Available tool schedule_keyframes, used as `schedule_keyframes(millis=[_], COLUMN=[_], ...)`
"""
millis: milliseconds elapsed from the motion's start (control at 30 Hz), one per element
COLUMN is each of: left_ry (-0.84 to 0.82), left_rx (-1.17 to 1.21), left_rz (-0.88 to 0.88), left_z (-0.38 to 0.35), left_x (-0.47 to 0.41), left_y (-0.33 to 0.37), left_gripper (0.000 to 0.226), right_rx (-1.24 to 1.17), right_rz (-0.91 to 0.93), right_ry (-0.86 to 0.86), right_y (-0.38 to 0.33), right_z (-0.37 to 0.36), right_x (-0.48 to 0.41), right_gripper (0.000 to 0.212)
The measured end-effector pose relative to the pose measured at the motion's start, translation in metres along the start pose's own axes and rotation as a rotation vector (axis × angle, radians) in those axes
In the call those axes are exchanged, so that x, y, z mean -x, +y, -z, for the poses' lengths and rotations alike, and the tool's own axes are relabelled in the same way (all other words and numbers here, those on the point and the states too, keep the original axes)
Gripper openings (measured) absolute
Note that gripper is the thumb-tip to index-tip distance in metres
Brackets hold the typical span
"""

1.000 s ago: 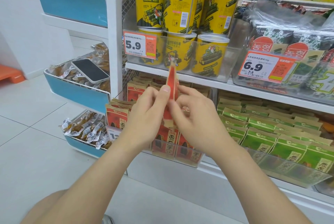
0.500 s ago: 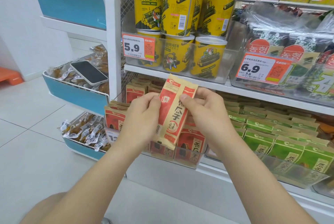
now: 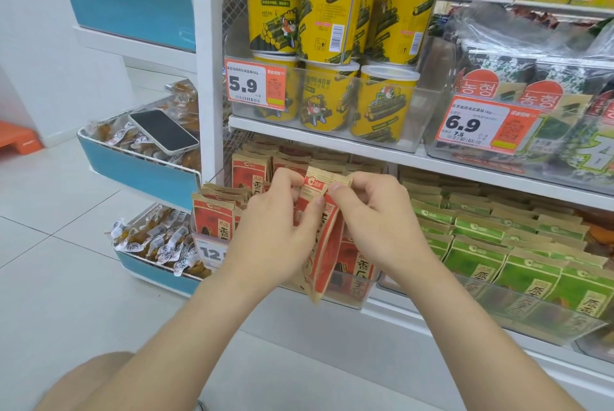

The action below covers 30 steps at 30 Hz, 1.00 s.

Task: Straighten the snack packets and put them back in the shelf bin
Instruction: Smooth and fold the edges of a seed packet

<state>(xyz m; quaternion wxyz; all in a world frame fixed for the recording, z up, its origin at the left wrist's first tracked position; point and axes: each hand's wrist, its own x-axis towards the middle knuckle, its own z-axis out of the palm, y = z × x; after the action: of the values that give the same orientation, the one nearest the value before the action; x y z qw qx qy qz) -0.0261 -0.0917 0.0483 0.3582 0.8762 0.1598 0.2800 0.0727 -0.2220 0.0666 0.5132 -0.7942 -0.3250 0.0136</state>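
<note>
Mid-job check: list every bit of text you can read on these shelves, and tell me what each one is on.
"5.9": tub price tag.
"嗨爆": yellow tub.
"6.9", "7.5": seaweed price tag.
"농형": seaweed pack.
"12", rest hidden: lower price tag.
"洽洽": held red packet.
Fine print on tags and tubs: too small to read.

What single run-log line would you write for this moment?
stage: straightening | left hand: pinches red packet | right hand: pinches red packet | bin: packet not yet back
</note>
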Motion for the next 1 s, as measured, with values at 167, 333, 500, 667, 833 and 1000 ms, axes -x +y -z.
schedule_keyframes(millis=[167,333,500,667,833,1000], left_ry=[0.064,0.072,0.093,0.218,0.247,0.001], left_rx=[0.010,0.025,0.045,0.092,0.118,0.203], left_rz=[-0.028,-0.013,-0.018,0.040,0.099,0.137], left_z=[-0.008,-0.009,-0.008,0.001,0.009,0.013], left_x=[0.003,0.003,0.000,-0.008,-0.011,-0.007], left_y=[0.000,-0.002,-0.004,-0.007,-0.008,-0.002], left_gripper=[0.013,0.016,0.018,0.026,0.024,0.023], right_rx=[0.026,0.051,0.030,-0.070,-0.135,-0.356], right_rz=[0.110,0.144,0.163,-0.008,-0.142,-0.204], right_ry=[0.016,0.015,0.027,-0.309,-0.418,-0.241], right_y=[-0.006,-0.006,-0.002,-0.008,-0.016,-0.015], right_z=[-0.002,-0.002,0.000,0.008,0.009,0.012], right_x=[0.003,0.004,0.001,0.006,0.011,0.007], right_gripper=[0.044,0.047,0.045,0.021,0.016,0.027])
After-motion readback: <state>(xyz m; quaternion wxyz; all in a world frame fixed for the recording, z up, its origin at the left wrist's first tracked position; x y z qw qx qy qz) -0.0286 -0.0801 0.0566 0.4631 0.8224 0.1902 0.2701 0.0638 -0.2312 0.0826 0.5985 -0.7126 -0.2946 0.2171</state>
